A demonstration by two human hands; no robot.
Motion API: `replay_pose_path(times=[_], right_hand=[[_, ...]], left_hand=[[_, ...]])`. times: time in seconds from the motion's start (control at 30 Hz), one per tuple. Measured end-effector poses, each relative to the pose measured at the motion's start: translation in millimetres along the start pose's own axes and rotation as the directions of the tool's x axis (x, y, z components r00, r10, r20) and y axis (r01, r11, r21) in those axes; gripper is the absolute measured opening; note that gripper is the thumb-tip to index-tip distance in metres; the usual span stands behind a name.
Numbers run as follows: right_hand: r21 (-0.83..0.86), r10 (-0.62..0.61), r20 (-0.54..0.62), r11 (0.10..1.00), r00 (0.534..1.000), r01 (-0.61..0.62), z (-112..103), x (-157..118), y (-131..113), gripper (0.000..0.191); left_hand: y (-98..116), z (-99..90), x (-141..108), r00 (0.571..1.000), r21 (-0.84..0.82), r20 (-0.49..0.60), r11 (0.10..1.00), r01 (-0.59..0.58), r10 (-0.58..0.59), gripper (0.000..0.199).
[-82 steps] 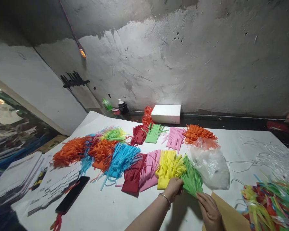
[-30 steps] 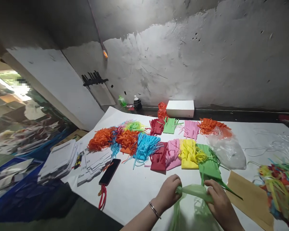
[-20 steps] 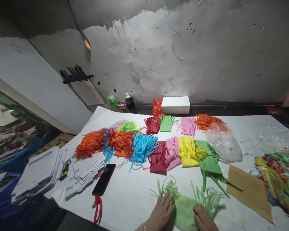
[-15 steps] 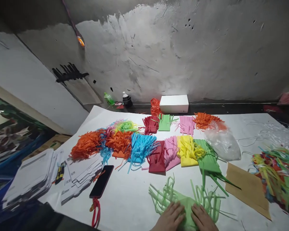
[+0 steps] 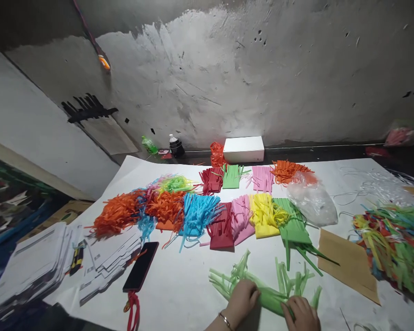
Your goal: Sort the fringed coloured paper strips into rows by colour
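Observation:
A light green fringed sheet (image 5: 271, 299), thin like tissue paper, lies at the near edge of the white-covered table with its cut strips spread to both sides. My left hand (image 5: 242, 298), a bracelet at its wrist, has its fingers curled on the left part of the sheet. On the right part my right hand (image 5: 301, 313) pinches the lower edge, its fingers bent. Between the two hands the sheet is bunched into a narrow band. Beyond them sits a row of fringed bundles: a blue one (image 5: 198, 212), a dark red one (image 5: 221, 230), a yellow one (image 5: 262, 218) and a green one (image 5: 296, 230).
A phone (image 5: 141, 266) with a red strap lies left, beside stacked papers (image 5: 31, 262). To the right are brown cardboard (image 5: 348, 264), a clear plastic bag (image 5: 313, 202) and a multicoloured strip pile (image 5: 396, 243). A white box (image 5: 244, 149) stands at the back wall.
My hands have gone from lying flat on the light green sheet to gripping it. The sheet is now gathered into a narrower band, and the view has shifted slightly.

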State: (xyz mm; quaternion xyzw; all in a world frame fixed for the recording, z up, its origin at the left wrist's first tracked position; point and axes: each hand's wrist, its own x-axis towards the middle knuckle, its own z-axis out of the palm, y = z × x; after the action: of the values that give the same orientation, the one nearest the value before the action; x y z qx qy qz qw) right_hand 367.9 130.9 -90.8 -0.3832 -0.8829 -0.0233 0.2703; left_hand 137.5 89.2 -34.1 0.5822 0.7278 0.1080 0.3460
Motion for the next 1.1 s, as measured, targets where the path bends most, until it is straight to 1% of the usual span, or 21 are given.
replay_pose_path(times=[0.07, 0.13, 0.23, 0.27, 0.3, 0.4, 0.47, 0.53, 0.57, 0.6, 0.63, 0.67, 0.7, 0.73, 0.77, 0.8, 0.83, 0.9, 0.97, 1.03, 1.1], right_hand=[[-0.024, 0.059, -0.007, 0.998, 0.998, -0.059, 3.5, 6.4, 1.8, 0.03], [-0.043, 0.09, -0.028, 0.995, 0.996, -0.091, 5.7, 13.0, 4.7, 0.03], [-0.066, 0.097, -0.09, 0.993, 0.991, -0.103, 5.8, 19.4, 3.0, 0.016], [-0.06, 0.069, -0.105, 0.995, 0.992, -0.075, 5.5, 20.2, -0.4, 0.016], [-0.043, 0.023, -0.113, 0.999, 0.993, -0.028, 5.4, 20.4, -5.3, 0.02], [0.048, -0.124, -0.095, 0.991, 0.988, 0.129, 7.9, 19.3, -22.7, 0.029], [0.094, -0.159, -0.081, 0.981, 0.984, 0.167, 10.6, 18.9, -29.9, 0.031], [0.122, -0.169, -0.073, 0.977, 0.983, 0.176, 12.2, 19.7, -30.5, 0.032], [0.133, -0.175, -0.068, 0.974, 0.982, 0.183, 12.3, 20.4, -28.9, 0.032], [0.143, -0.186, -0.063, 0.971, 0.98, 0.194, 12.2, 21.2, -26.8, 0.032], [0.152, -0.2, -0.06, 0.966, 0.978, 0.207, 11.8, 22.0, -24.6, 0.03], [0.159, -0.215, -0.061, 0.962, 0.975, 0.222, 11.5, 22.6, -22.8, 0.029], [0.163, -0.228, -0.064, 0.958, 0.971, 0.236, 11.3, 22.8, -21.6, 0.028], [0.163, -0.238, -0.067, 0.956, 0.969, 0.246, 11.5, 22.7, -21.1, 0.027], [0.16, -0.244, -0.069, 0.954, 0.967, 0.252, 12.0, 22.1, -21.2, 0.027], [0.156, -0.245, -0.069, 0.955, 0.967, 0.253, 12.6, 21.1, -21.7, 0.026], [0.153, -0.24, -0.068, 0.957, 0.968, 0.248, 13.4, 19.6, -22.2, 0.026], [0.152, -0.229, -0.07, 0.959, 0.971, 0.237, 14.1, 15.7, -22.6, 0.026], [0.155, -0.2, -0.067, 0.966, 0.977, 0.209, 13.1, 11.0, -22.0, 0.027], [0.145, -0.15, -0.053, 0.977, 0.987, 0.156, 10.3, 6.4, -20.6, 0.026], [0.119, -0.086, -0.037, 0.989, 0.996, 0.09, 7.1, 3.1, -19.0, 0.023]], left_hand=[[5.3, -4.0, 12.0, 0.998, 0.022, -0.002, 0.998, 0.06, -0.06, 0.019], [8.6, -6.8, 21.7, 0.994, 0.046, 0.001, 0.993, 0.11, -0.111, 0.02], [12.0, -8.4, 30.1, 0.988, 0.078, 0.004, 0.985, 0.156, -0.157, 0.018], [12.9, -8.5, 31.8, 0.986, 0.087, 0.005, 0.983, 0.164, -0.165, 0.018], [13.7, -8.6, 33.2, 0.985, 0.094, 0.004, 0.981, 0.169, -0.17, 0.018], [15.7, -11.1, 35.2, 0.987, 0.11, 0.005, 0.981, 0.159, -0.161, 0.017], [16.3, -15.0, 32.6, 0.99, 0.119, -0.009, 0.983, 0.139, -0.139, 0.015], [14.9, -18.1, 25.3, 0.994, 0.125, -0.052, 0.987, 0.103, -0.097, 0.016], [12.7, -18.2, 20.3, 0.997, 0.131, -0.073, 0.99, 0.049, -0.04, 0.022], [9.4, -16.5, 15.0, 0.994, 0.148, -0.091, 0.988, -0.049, 0.063, 0.029], [4.8, -12.9, 9.9, 0.974, 0.18, -0.102, 0.967, -0.18, 0.2, 0.037], [-1.0, -7.3, 5.7, 0.931, 0.231, -0.108, 0.919, -0.318, 0.35, 0.041], [-7.7, -0.1, 2.7, 0.868, 0.297, -0.112, 0.85, -0.436, 0.484, 0.038], [-15.0, 8.2, 1.0, 0.804, 0.37, -0.123, 0.778, -0.507, 0.582, 0.029], [-22.3, 16.8, 0.4, 0.757, 0.437, -0.143, 0.727, -0.53, 0.637, 0.019], [-29.2, 25.1, 0.7, 0.738, 0.485, -0.168, 0.706, -0.515, 0.654, 0.012], [-35.2, 32.5, 1.2, 0.73, 0.514, -0.19, 0.7, -0.496, 0.656, 0.013], [-43.9, 42.9, 1.4, 0.733, 0.525, -0.208, 0.706, -0.475, 0.647, 0.015], [-47.6, 47.4, -1.1, 0.756, 0.511, -0.207, 0.728, -0.458, 0.621, 0.015], [-47.4, 47.5, -5.4, 0.796, 0.487, -0.22, 0.77, -0.412, 0.564, 0.014], [-44.0, 45.3, -8.8, 0.845, 0.451, -0.24, 0.826, -0.339, 0.478, 0.012]])
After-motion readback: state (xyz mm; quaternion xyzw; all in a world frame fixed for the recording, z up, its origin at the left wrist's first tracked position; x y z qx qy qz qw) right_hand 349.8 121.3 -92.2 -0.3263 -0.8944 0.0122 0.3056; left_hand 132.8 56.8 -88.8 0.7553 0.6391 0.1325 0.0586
